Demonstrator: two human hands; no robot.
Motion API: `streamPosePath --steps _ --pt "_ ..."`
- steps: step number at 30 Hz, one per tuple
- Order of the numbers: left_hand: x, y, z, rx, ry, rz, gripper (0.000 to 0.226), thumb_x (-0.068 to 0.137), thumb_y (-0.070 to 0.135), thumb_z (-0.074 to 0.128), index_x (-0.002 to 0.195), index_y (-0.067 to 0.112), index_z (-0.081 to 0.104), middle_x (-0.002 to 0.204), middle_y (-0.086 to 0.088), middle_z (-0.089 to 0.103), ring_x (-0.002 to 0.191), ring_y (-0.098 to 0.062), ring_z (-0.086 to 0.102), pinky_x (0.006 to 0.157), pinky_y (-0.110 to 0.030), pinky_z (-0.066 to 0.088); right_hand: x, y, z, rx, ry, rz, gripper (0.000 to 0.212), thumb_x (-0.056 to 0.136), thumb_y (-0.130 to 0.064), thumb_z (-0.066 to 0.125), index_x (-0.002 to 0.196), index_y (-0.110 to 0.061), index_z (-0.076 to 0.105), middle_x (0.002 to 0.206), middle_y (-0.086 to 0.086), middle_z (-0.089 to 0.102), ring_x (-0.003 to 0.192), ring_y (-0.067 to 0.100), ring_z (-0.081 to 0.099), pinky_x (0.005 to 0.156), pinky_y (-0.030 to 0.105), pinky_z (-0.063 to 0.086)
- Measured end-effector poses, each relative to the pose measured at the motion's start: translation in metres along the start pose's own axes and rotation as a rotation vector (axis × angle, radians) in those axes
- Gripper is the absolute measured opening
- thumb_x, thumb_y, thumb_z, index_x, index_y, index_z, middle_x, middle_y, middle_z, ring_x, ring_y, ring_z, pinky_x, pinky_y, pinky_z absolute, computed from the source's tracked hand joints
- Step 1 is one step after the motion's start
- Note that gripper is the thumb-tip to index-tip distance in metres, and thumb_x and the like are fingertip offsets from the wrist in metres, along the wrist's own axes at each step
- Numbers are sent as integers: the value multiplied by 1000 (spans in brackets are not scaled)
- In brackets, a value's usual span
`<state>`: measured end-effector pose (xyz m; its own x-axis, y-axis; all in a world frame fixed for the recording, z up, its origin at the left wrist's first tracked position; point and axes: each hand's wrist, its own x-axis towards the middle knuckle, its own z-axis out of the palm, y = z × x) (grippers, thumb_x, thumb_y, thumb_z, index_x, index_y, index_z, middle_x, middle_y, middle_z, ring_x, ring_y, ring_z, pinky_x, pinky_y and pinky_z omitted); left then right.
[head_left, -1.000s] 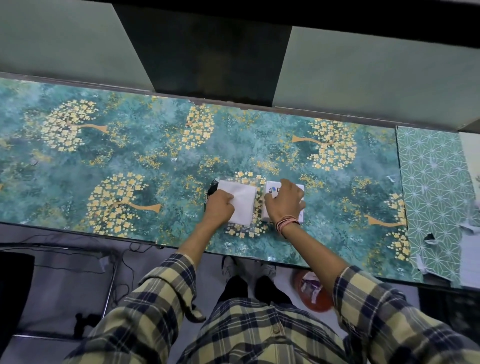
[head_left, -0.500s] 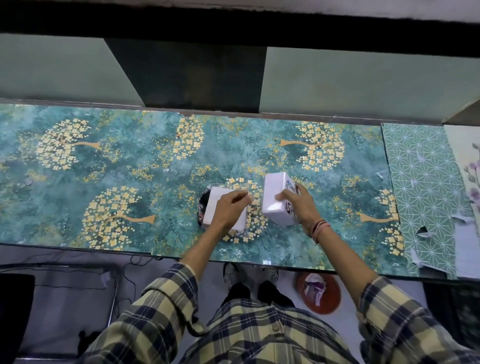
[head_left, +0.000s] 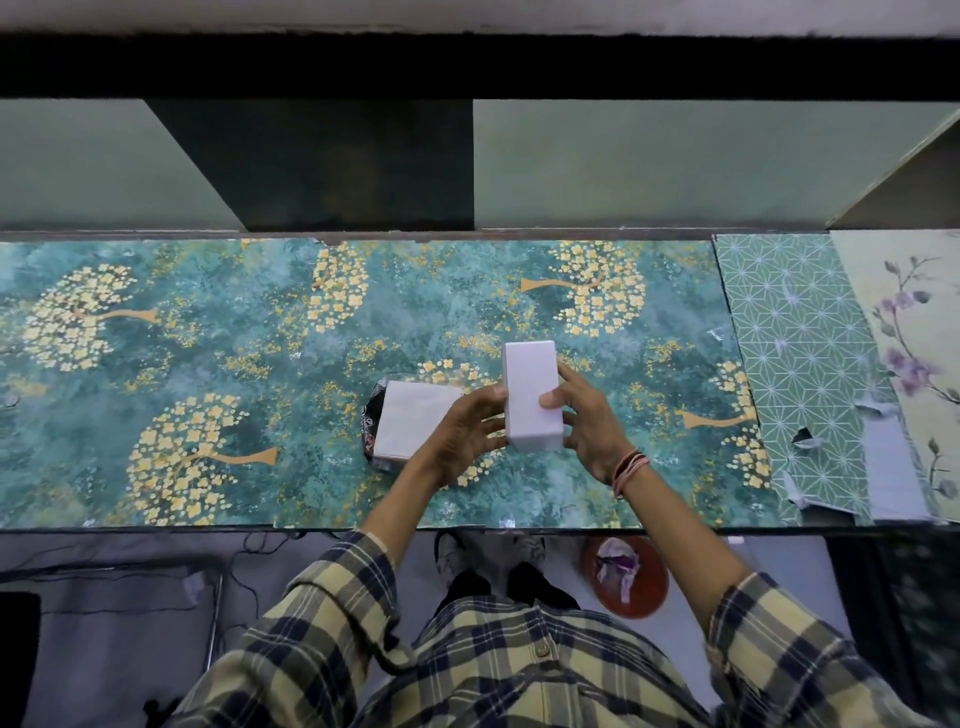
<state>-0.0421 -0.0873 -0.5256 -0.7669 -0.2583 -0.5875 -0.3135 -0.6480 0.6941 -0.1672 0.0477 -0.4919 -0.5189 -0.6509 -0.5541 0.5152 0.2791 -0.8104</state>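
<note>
A small white box (head_left: 531, 395) is held up above the table between both hands, its long side pointing away from me. My right hand (head_left: 589, 428) grips its right side, thumb across the top face. My left hand (head_left: 465, 434) holds its left side with curled fingers. To the left, a white folded sheet (head_left: 410, 423) lies on the table over a dark patterned object (head_left: 370, 426), of which only the left edge shows.
The table (head_left: 208, 364) is covered in teal wallpaper with golden trees. Further right lie a green geometric sheet (head_left: 800, 364) and a pale floral sheet (head_left: 904, 338). Below the table's front edge sits an orange bin (head_left: 626, 577) on the floor. Green panels stand behind the table.
My right hand lifted the white box off the table and turned it. My left hand left the white sheet and came across to take the box's left side.
</note>
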Motion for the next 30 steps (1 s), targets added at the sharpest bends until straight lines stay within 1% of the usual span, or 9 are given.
streamPosePath --steps 4,6,9,11,14,16,21,26,30 --pt "-4 0 5 81 67 32 38 75 39 64 105 17 71 110 -13 72 102 -34 65 90 -49 51 5 10 -2 28 -16 20 65 67 -23 65 129 -42 65 136 16 61 103 34 59 76 43 50" --pt "-6 0 6 94 70 50 43 72 42 63 104 15 71 105 -11 73 99 -32 67 88 -51 54 6 14 -5 27 -36 15 68 65 -27 66 131 -41 65 136 17 62 106 36 58 81 48 48" --pt "-7 -1 1 -20 93 77 63 71 45 64 117 2 61 116 -24 64 105 -39 62 89 -74 49 2 18 -12 197 -86 48 61 65 -32 65 125 -20 66 116 14 70 102 33 65 77 45 57" --pt "-9 0 -1 -56 111 73 69 72 44 65 125 0 58 119 -27 61 107 -42 60 90 -81 45 1 21 -19 334 -120 89 61 66 -33 64 123 -11 63 108 11 70 95 29 68 73 43 60" --pt "-12 2 -3 -45 144 71 81 72 45 65 133 -7 53 115 -25 61 104 -40 60 92 -75 47 8 33 -33 374 -135 121 56 78 -30 58 129 -6 57 108 12 68 101 33 65 90 64 52" --pt "-13 2 -4 -43 180 75 79 68 47 65 126 -5 56 107 -21 65 99 -36 61 94 -70 48 11 41 -41 360 -56 154 44 86 -28 53 123 -5 56 104 13 66 104 37 61 96 71 47" --pt "-14 2 -3 27 214 78 53 62 51 63 100 14 64 88 -8 67 84 -28 60 75 -41 52 11 58 -50 81 134 265 25 103 -25 49 109 -7 65 102 14 64 96 33 64 95 63 54" --pt "-11 -8 -3 98 202 44 49 65 52 61 98 16 64 89 -8 67 84 -26 61 73 -37 52 17 66 -44 -117 180 347 26 102 -22 47 97 -15 71 85 6 65 79 26 59 89 51 60" --pt "-10 -15 -3 110 200 48 52 65 54 61 101 18 65 89 -6 68 84 -24 62 70 -36 54 20 73 -46 -168 180 357 25 104 -16 44 93 -13 66 54 -7 60 57 16 47 85 48 60"
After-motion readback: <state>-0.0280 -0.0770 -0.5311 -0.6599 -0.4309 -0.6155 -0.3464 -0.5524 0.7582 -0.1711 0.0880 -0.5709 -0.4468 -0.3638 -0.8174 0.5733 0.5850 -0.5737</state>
